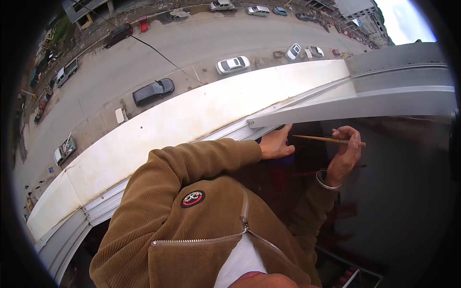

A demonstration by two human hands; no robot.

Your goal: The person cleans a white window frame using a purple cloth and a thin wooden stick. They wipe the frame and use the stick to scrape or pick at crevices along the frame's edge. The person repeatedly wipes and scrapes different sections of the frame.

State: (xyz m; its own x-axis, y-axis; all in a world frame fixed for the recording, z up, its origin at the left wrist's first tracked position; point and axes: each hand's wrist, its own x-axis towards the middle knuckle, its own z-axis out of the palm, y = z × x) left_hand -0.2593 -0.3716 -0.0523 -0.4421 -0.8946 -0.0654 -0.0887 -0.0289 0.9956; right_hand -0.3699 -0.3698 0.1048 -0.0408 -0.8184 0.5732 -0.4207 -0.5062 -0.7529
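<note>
My right hand [345, 155], with a silver bracelet at its wrist, holds a slim tapered wooden stick [313, 138] like a chopstick. Ridged bands mark its thick end, and its thin tip points left towards my left hand [275, 143]. That left hand is by the end of the grey metal window sash [353, 104], its thumb and forefinger spread. Below and behind it shows a dark blue thing [284, 159], mostly hidden; whether the hand grips it, I cannot tell. Brown ribbed sleeves cover both arms.
A silver window track [230, 130] runs along the inside of a pale outer ledge [216, 104]. Beyond and far below lies a street [187, 43] with parked vehicles, among them a dark pickup [153, 92] and a white car [233, 65]. A dark glossy surface [399, 187] fills the right side.
</note>
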